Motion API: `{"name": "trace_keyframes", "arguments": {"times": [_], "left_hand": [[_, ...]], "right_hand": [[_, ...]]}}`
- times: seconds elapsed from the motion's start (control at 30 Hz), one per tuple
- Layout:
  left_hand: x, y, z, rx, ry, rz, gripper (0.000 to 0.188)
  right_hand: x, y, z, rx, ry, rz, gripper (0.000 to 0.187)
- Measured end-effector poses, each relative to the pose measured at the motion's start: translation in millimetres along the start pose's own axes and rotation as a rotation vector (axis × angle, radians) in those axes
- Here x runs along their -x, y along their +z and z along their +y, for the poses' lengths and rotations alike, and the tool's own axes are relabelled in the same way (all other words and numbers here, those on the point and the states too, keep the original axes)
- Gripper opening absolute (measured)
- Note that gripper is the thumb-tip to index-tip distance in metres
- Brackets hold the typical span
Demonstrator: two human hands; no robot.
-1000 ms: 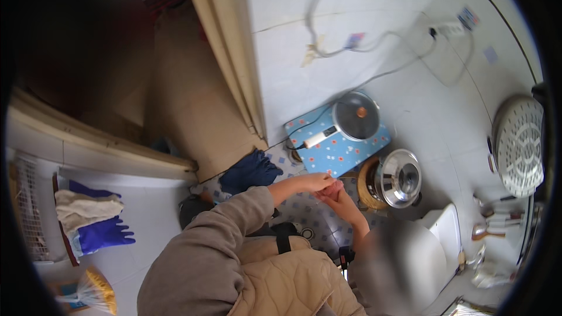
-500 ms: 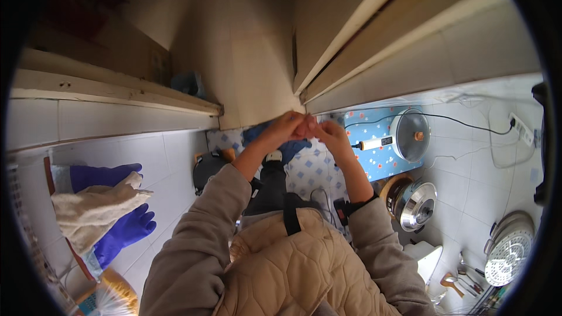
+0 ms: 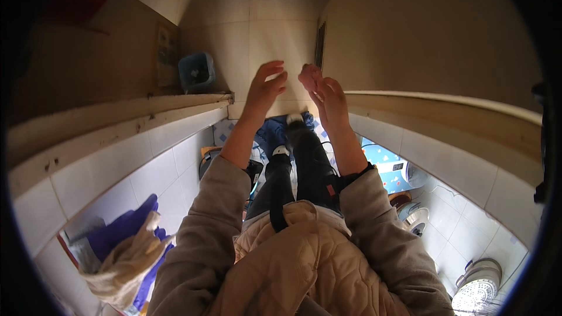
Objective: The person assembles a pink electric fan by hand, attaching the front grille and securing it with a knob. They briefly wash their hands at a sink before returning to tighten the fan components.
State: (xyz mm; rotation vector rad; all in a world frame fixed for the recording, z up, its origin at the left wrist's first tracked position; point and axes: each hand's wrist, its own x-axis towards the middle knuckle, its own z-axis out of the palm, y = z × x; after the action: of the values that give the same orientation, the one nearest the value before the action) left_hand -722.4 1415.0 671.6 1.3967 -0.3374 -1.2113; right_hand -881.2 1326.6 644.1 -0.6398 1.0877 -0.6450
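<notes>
A small crumpled pink thing [image 3: 309, 76], whose kind I cannot make out, sits at the fingertips of my right hand [image 3: 332, 99]. That hand is closed on it, with the fingers pointing away from me. My left hand [image 3: 265, 89] is held apart to the left, fingers loosely curled and spread, with nothing seen in it. Both hands hang in the air in front of a doorway, above a pale tiled floor [image 3: 240, 52].
A blue bin [image 3: 197, 85] stands beyond the doorway at the left. A dark blue cloth [image 3: 270, 133] lies at the threshold under my feet. Wooden door frames [image 3: 126, 118] flank me. Purple rubber gloves [image 3: 120, 231] and a beige cloth [image 3: 126, 263] hang at the lower left.
My hands were together and have parted, the pink thing staying in the right one. The view has moved forward into the doorway, and the blue bin now shows fully.
</notes>
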Motion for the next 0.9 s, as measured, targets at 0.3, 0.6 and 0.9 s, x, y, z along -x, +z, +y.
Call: {"name": "trace_keyframes", "arguments": {"times": [0.3,0.6,0.9], "left_hand": [[-177,-53,85,0.568,-0.135,-0.253,0.049],[-295,-75,210,0.418,-0.147,-0.375,0.068],[-456,-68,287,-0.018,-0.222,-0.309,0.059]], "right_hand": [[-151,151,-60,-0.305,0.101,-0.503,0.032],[-239,290,-166,0.218,0.066,-0.601,0.040],[-377,314,-214,0.648,-0.271,-0.375,0.065]]}}
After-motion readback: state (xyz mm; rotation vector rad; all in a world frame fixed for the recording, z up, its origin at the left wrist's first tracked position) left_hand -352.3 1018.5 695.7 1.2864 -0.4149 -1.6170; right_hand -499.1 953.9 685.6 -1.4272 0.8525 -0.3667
